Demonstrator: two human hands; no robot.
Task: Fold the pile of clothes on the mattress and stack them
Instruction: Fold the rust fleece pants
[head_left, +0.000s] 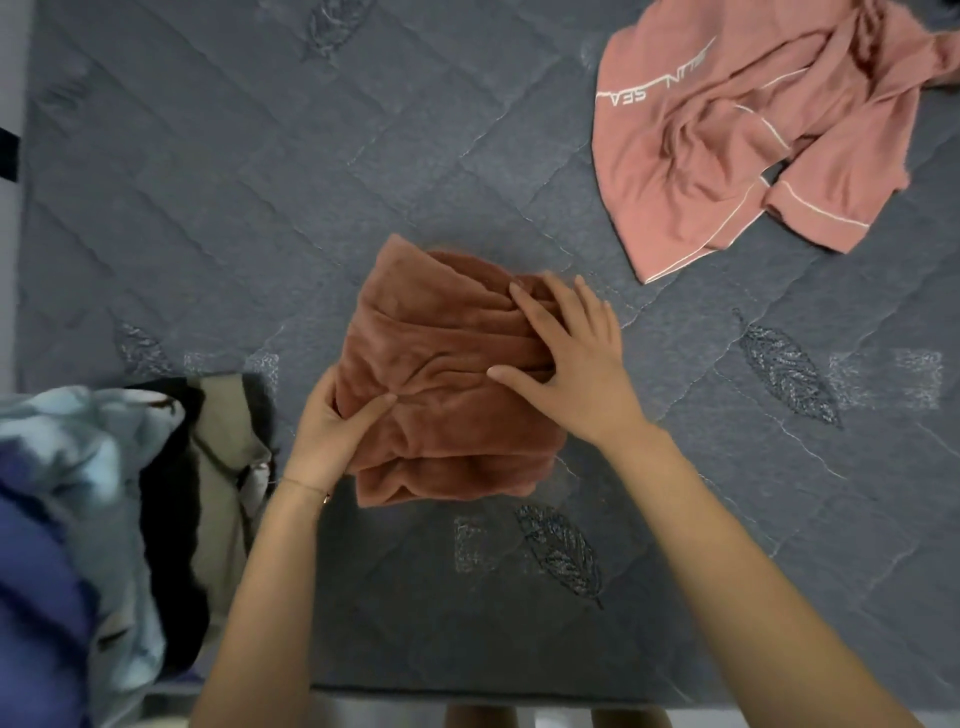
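From my remote seat, the far left shows the pile of clothes (130, 493): pale blue printed cloth, something black, a drab beige piece and dark blue fabric, heaped at the mattress (260, 182) edge, probably parked there within easy reach. Next comes the left hand (332, 431), which grips the left edge of the rust fleece garment (441, 389), thumb laid on top and fingers tucked out of sight under the layers, I judge to keep the bundle from sliding or springing open. The fleece sits mid-mattress, folded into a thick, roughly square block, plush and napped, its top creased in soft ridges. The right hand (576, 358) lies flat on its right half, fingers straight and spread, holding nothing, pressing the bulky pile down, likely to flatten it for stacking. At the far right, well apart, a pink garment (727, 145) of thin smooth knit with white piping and lettering lies crumpled and unfolded on the grey quilted, leaf-stitched surface.
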